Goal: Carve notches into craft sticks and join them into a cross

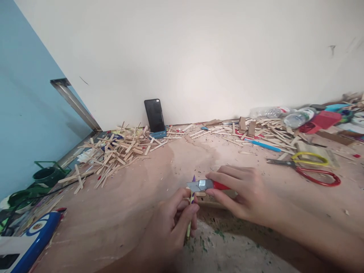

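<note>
Between the fingers and thumb of my left hand (178, 216) is a thin crayon-like stick with a pointed purple tip and a pale yellow wrapper (191, 198), tip pointing away from me. My right hand (244, 189) is closed around a red and grey utility knife (217, 185). Its blade lies across the stick just below the purple tip and appears to touch it. A pale wooden stick lies on the table behind the knife, partly hidden. Both hands are over the table's near edge.
A black phone (155, 115) leans upright in a blue stand by the white wall. Wooden sticks (122, 149) are heaped at left. Red-and-yellow-handled scissors (307, 167), a blue pen-like tool (264, 145), and plastic bottles (300, 117) are at right. Green containers (47, 176) stand far left.
</note>
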`<state>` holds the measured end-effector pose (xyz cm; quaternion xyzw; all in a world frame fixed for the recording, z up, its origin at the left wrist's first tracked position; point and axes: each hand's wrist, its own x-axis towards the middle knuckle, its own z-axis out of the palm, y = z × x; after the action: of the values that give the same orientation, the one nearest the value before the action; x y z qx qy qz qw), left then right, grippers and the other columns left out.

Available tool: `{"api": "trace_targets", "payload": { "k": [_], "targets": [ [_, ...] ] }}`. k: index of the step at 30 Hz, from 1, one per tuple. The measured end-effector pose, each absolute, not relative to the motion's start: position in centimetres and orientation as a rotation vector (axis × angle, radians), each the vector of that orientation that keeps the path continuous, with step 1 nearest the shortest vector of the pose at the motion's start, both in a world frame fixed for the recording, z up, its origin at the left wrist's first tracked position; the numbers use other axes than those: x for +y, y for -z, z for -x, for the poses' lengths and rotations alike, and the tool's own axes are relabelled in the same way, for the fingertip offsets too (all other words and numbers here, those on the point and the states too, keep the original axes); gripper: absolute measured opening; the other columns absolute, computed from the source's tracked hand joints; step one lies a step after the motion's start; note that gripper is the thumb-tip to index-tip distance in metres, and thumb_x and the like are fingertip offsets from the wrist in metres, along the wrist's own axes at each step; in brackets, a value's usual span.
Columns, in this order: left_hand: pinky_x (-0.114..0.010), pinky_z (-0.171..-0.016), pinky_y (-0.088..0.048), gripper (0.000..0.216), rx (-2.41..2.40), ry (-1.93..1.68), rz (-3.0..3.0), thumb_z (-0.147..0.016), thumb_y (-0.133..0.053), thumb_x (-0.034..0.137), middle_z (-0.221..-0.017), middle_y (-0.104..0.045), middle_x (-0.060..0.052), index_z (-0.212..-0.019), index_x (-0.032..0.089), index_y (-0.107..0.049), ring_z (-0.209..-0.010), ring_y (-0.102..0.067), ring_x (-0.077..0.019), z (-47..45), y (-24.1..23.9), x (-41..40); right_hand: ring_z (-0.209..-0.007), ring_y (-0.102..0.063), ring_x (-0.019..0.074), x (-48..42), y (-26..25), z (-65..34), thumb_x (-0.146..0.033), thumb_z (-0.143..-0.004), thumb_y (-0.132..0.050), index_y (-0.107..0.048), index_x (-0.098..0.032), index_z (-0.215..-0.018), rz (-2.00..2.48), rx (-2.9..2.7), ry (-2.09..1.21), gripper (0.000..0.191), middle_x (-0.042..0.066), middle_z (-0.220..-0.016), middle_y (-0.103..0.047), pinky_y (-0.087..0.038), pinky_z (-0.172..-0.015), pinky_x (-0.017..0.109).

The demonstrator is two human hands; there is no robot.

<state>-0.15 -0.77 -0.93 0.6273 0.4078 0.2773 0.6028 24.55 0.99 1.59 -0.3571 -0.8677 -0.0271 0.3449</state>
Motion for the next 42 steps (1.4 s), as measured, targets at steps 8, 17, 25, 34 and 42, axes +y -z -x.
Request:
{"api": "trace_targets", "payload": {
  "k": [8, 17, 25, 34, 42],
  "targets": [
    [-0.025, -0.064, -0.046, 0.041, 0.992, -0.667, -1.493, -0.112, -0.051, 0.060, -0.072, -0.065, 0.002, -0.110, 0.022, -0.064, -0.063, -0.063, -0.0148, 0.3, 1.7, -1.4, -0.066, -0.064, 0.0132, 1.2, -1.6, -24.6, -0.034, -0.114, -0.060, -0.071, -0.017, -0.111, 0.915, -2.257, 0.130, 0.020, 0.002, -0.082, -0.071, -0.047, -0.061, 0.027],
    [-0.024, -0.062, -0.046, 0.036, 0.986, -0.673, -1.515, -0.114, -0.048, 0.056, -0.071, -0.064, 0.002, -0.108, 0.023, -0.060, -0.062, -0.062, -0.0149, 0.5, 1.9, -1.1, -0.071, -0.070, 0.0145, 0.9, -1.4, -24.5, -0.034, -0.112, -0.065, -0.074, -0.016, -0.110, 0.949, -2.252, 0.136, 0.020, 0.004, -0.084, -0.075, -0.050, -0.064, 0.026],
    [-0.024, -0.061, -0.045, 0.041, 0.935, -0.594, -1.417, -0.110, -0.057, 0.062, -0.071, -0.066, 0.002, -0.108, 0.022, -0.062, -0.060, -0.058, -0.0133, 0.4, 1.6, -2.6, -0.054, -0.054, 0.0140, 3.1, -3.6, -27.1, -0.036, -0.111, -0.065, -0.076, -0.019, -0.084, 1.308, -1.790, 0.068, 0.034, 0.000, -0.064, -0.067, -0.039, -0.052, 0.029],
    [-0.028, -0.077, -0.055, 0.067, 0.990, -0.701, -1.295, -0.100, -0.061, 0.084, -0.092, -0.077, -0.003, -0.122, 0.021, -0.059, -0.080, -0.071, -0.0169, 0.2, 0.7, -0.6, -0.062, -0.063, 0.0124, 1.5, -2.5, -25.4, -0.028, -0.109, -0.067, -0.076, -0.016, -0.106, 1.032, -2.051, 0.063, 0.016, 0.000, -0.076, -0.069, -0.048, -0.060, 0.026],
    [-0.027, -0.069, -0.051, 0.054, 0.904, -0.650, -1.399, -0.114, -0.045, 0.071, -0.082, -0.070, 0.001, -0.131, 0.022, -0.061, -0.068, -0.060, -0.0144, 0.6, 1.7, -0.9, -0.070, -0.067, 0.0144, 1.1, -1.8, -24.7, -0.031, -0.113, -0.062, -0.073, -0.012, -0.111, 0.861, -2.248, 0.000, 0.022, 0.004, -0.084, -0.074, -0.052, -0.065, 0.027]
  ]
}}
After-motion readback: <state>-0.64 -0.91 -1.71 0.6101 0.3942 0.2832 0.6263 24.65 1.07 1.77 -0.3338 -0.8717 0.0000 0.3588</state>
